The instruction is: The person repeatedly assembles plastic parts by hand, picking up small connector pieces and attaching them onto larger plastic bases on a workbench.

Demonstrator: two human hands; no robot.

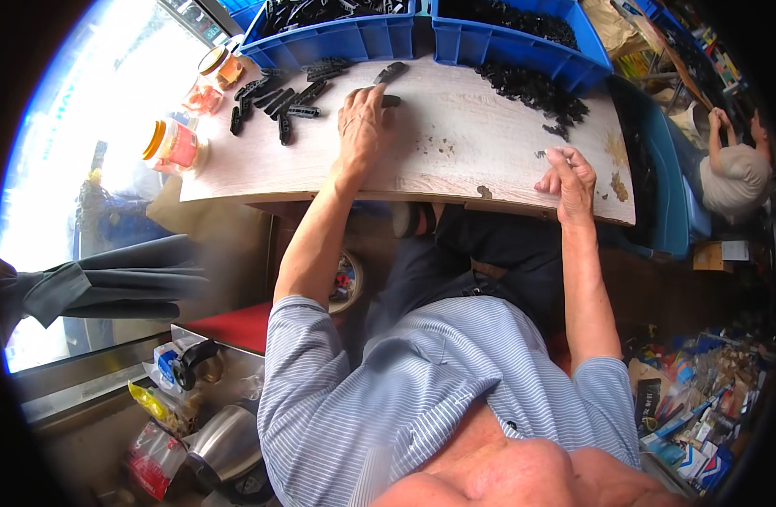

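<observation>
My left hand [361, 127] is on the table with its fingers bent over a small black plastic part [391, 100], whose end sticks out at the hand's right side. Just beyond the fingertips lies another black plastic part [392, 73]. Over the table's right front, my right hand [571, 179] is raised with its fingers curled in; what they hold, if anything, I cannot make out. A tiny dark piece [540, 155] shows beside its fingertips. Several long black plastic parts [278, 101] lie scattered left of my left hand. A heap of small black pieces [536, 95] spreads at the back right.
Two blue bins, the left bin [337, 42] and the right bin [523, 55], stand along the back edge with black parts inside. Jars with a yellow-orange lid [154, 139] and pinkish contents line the left edge. A teal tub [671, 182] adjoins the table's right; another person [734, 173] sits beyond.
</observation>
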